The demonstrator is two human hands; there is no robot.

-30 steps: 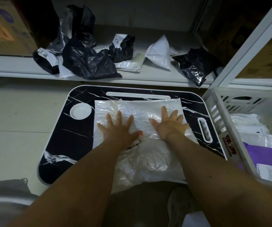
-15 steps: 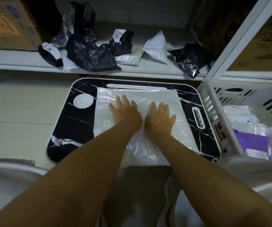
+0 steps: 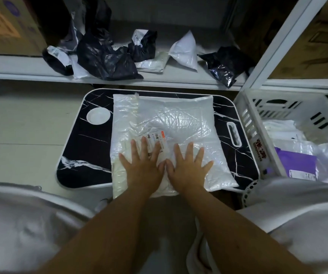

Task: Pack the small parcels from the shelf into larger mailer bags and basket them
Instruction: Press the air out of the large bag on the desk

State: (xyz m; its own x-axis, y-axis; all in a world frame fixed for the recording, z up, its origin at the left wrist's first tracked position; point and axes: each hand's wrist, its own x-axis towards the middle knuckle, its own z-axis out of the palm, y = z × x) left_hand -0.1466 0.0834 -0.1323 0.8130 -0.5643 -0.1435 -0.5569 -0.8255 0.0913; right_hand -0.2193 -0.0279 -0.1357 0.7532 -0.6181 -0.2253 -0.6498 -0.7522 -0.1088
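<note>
White mailer bag (image 3: 171,123) lies on the table (image 3: 80,171); your left hand (image 3: 142,165) and right hand (image 3: 187,167) press flat, fingers spread, at its 6 o'clock edge.

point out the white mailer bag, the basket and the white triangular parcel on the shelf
white mailer bag (image 3: 181,119), head view, crinkled upper middle
basket (image 3: 247,123), head view, slotted left wall
white triangular parcel (image 3: 185,51), head view, centre of its face

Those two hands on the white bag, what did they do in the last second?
Both hands, left hand and right hand, slid flat down the white mailer bag toward the person, drawing together until they touch. Fingers stayed straight, gripping nothing. Bag, lap table and basket kept their places.
</note>
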